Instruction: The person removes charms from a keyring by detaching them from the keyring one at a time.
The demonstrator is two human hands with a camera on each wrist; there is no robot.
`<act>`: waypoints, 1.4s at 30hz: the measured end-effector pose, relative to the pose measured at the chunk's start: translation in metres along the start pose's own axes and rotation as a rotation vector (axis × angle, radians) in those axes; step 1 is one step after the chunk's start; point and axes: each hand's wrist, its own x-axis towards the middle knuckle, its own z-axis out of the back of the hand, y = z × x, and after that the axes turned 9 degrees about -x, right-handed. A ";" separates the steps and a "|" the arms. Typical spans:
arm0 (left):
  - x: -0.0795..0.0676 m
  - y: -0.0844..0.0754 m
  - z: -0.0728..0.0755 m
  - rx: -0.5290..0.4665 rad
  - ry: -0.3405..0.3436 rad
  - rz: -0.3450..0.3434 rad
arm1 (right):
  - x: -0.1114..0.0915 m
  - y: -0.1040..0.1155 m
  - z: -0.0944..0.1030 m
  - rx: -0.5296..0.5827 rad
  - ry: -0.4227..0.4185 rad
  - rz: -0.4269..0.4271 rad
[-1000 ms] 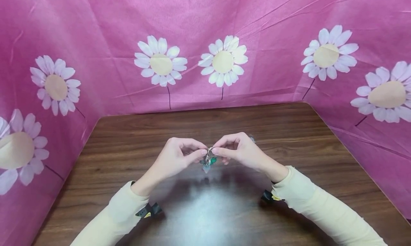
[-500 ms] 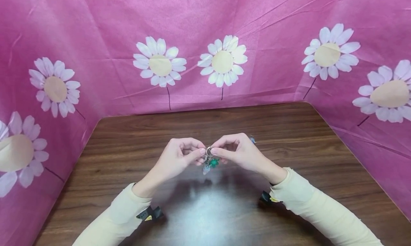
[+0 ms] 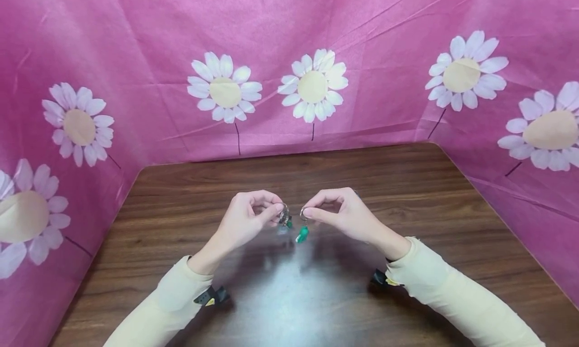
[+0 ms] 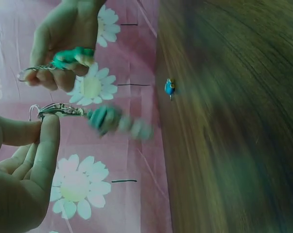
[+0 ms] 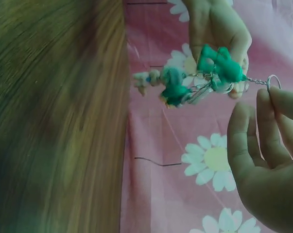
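Between thumb and fingertips, my left hand (image 3: 248,220) pinches the metal rings of a bunch of keychains (image 4: 105,119). Green and pale charms dangle from it, blurred in the left wrist view. My right hand (image 3: 348,217) holds a single keychain by its ring (image 5: 273,82), thumb against fingers. From that ring a green figure (image 3: 302,234) hangs on a short chain. A small gap separates the two hands in the head view, both raised above the table. The right wrist view has the green figure (image 5: 224,65) overlapping the bunch.
A small blue and yellow trinket (image 4: 170,87) lies on the brown wooden table (image 3: 208,181) beyond the hands; in the head view the right hand hides most of it. Pink cloth (image 3: 271,15) printed with daisies surrounds the table's back and sides.
Earlier both hands pinched rings close together with the charms in one cluster. Now the hands are slightly apart, and the green keychain hangs from the right hand, separate from the left hand's bunch.
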 end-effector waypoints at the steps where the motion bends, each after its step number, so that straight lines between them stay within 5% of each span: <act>1: -0.001 -0.001 0.000 0.001 0.006 -0.001 | 0.000 -0.002 0.002 0.005 0.000 -0.002; 7: -0.001 -0.004 0.000 0.005 0.053 -0.028 | 0.000 -0.012 0.014 0.064 0.013 -0.048; 18: -0.004 0.001 0.005 -0.241 0.135 -0.003 | 0.006 -0.050 0.034 0.177 0.070 -0.254; 30: -0.013 0.016 0.008 -0.193 0.192 0.037 | 0.020 -0.092 0.045 0.234 0.119 -0.456; 35: -0.012 0.019 0.009 -0.194 0.204 0.051 | 0.029 -0.103 0.046 0.145 0.121 -0.457; 42: -0.008 0.021 0.006 -0.245 0.238 0.069 | 0.041 -0.113 0.043 -0.201 0.065 -0.351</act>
